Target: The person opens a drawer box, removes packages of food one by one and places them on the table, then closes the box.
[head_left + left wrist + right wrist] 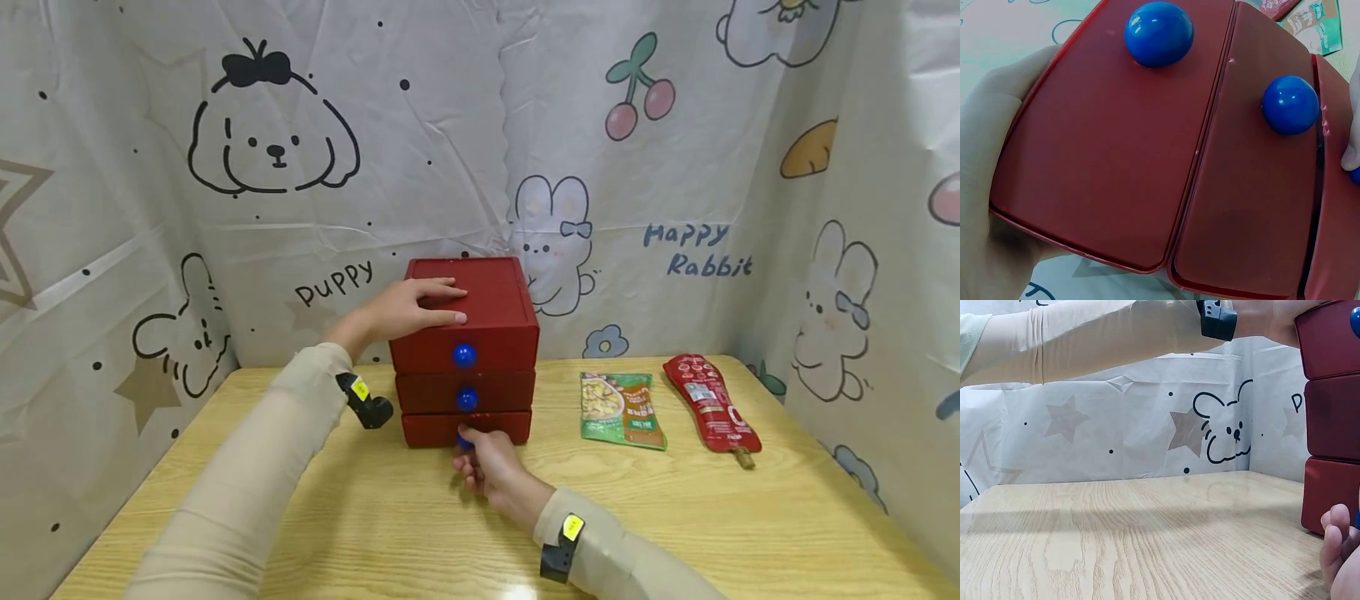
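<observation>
A dark red chest of three drawers (487, 292) stands on the table, each drawer with a round blue knob. My left hand (405, 308) rests on its top at the left side, fingers stretched out over the lid. Down at the bottom drawer (427, 431), my right hand (498, 468) pinches the blue knob, which is mostly hidden by the thumb and fingers. In the left wrist view a dark gap runs between the middle drawer (1247, 187) and the bottom drawer's front. The top knob (465, 355) and middle knob (467, 400) are untouched.
To the right of the chest lie a green and brown food packet (622, 410) and a red pouch (711, 404) with a brownish tip. Printed cloth (420, 167) hangs behind and at both sides of the wooden table (390, 533).
</observation>
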Motion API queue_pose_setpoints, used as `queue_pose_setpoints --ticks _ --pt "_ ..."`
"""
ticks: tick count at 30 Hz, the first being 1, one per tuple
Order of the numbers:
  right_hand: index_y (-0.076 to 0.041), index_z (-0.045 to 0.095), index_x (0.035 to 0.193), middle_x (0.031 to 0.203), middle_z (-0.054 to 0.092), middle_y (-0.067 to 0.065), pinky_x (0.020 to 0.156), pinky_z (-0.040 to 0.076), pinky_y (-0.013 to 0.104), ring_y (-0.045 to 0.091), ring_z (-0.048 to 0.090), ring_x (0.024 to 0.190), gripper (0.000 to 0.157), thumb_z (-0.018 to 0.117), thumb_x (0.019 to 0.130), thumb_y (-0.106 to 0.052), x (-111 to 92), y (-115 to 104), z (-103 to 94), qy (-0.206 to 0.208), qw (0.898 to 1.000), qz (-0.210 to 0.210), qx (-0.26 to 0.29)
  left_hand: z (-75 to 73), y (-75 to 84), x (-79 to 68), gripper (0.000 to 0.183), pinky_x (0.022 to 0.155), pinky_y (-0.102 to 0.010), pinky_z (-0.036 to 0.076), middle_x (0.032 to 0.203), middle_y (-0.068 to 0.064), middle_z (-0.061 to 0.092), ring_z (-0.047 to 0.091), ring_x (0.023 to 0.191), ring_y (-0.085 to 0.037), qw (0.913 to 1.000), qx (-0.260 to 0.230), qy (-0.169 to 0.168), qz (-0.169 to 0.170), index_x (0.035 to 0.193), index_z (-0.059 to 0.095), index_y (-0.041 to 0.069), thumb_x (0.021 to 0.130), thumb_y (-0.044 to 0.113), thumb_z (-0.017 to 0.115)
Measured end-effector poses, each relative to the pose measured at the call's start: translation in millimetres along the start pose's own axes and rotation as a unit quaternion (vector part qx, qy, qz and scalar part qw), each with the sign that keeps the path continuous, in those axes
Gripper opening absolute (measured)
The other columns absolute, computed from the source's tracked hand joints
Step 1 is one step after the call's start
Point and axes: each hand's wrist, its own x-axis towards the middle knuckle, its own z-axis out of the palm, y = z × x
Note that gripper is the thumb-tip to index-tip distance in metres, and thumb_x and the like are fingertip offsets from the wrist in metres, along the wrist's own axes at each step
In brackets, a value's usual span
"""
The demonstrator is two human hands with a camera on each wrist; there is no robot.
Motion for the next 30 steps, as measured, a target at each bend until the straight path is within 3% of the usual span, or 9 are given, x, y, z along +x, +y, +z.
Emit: queue_pose_setpoints --ticks 30 --pt "0.008 0.059 0.095 0.057 0.056 0.002 0.039 0.037 0.017 0.004 0.042 0.041 0.043 0.054 0.093 -0.035 -7.9 3.5 -2.9 -0.002 1.000 0.002 -0.023 0.8 -2.7 1.9 0.063 0.102 -0.045 0.030 0.146 0.010 0.032 0.027 0.132 -0.015 0.9999 -0.001 -0.001 -0.010 0.130 0.054 0.033 0.076 0.065 0.060"
